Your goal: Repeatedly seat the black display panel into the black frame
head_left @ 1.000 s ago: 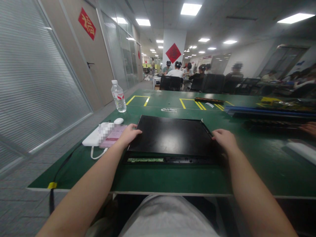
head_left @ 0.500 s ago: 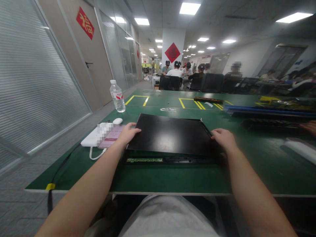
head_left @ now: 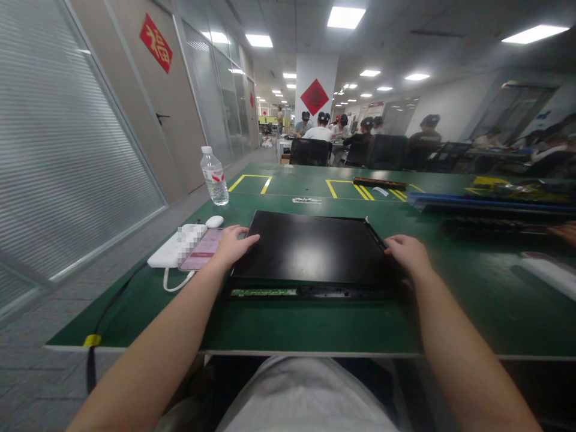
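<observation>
A flat black panel [head_left: 310,246] lies on the green table [head_left: 315,324] in front of me, over a dark frame whose front strip shows a green circuit board [head_left: 264,292]. My left hand [head_left: 231,246] grips the panel's left edge, fingers curled over it. My right hand [head_left: 407,253] holds the right edge the same way, fingers bent over the rim.
Left of the panel lie a pink phone [head_left: 203,248] on a white power bank [head_left: 170,254], a white mouse [head_left: 215,221] and a water bottle [head_left: 214,176]. Blue and black parts [head_left: 486,207] lie at right. Another person's hand [head_left: 566,231] shows far right. People sit at the back.
Almost nothing moves. Both hands stay on the panel's edges; the panel appears settled slightly lower and the view shifts a little.
</observation>
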A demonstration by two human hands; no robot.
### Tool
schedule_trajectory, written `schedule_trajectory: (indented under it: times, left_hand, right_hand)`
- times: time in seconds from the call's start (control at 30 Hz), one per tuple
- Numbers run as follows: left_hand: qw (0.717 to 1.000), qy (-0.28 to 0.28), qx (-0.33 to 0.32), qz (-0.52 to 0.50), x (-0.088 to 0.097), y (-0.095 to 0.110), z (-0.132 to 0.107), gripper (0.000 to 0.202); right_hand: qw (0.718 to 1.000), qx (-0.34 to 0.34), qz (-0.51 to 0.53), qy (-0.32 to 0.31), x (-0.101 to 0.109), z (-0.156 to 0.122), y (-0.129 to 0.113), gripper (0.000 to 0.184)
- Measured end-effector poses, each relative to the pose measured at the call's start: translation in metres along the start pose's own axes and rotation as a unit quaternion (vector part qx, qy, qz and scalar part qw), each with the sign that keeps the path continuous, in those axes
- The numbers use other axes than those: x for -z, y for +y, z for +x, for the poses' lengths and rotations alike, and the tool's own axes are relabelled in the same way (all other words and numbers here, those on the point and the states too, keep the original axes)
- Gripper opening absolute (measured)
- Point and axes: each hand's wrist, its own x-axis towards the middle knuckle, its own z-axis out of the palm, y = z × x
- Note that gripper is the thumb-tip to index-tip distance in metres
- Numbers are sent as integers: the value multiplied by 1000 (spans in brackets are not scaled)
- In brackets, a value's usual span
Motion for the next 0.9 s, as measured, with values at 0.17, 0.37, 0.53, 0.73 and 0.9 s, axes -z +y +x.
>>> schedule_trajectory:
  times: [0.17,0.37,0.53,0.73,0.9]
  left_hand:
    - [996,-44,-33,71,3,1,-1,41]
    - [990,-54,-41,124,2,1,-1,35]
    - [986,-70,-52,145,-1,-3,0,34]
    - [982,-80,-64,160,-5,-8,3,41]
    - [980,-84,-63,167,-7,-10,3,45]
  right_hand:
    - [1000,-2,9,-5,0,-1,0,30]
    - [1000,-15,20,-11,0,0,-1,29]
    - [999,-5,34,-5,0,1,-1,29]
    - [999,-11,44,-1,-1,1,1,26]
    - [998,-13,63,-4,-4,5,5,27]
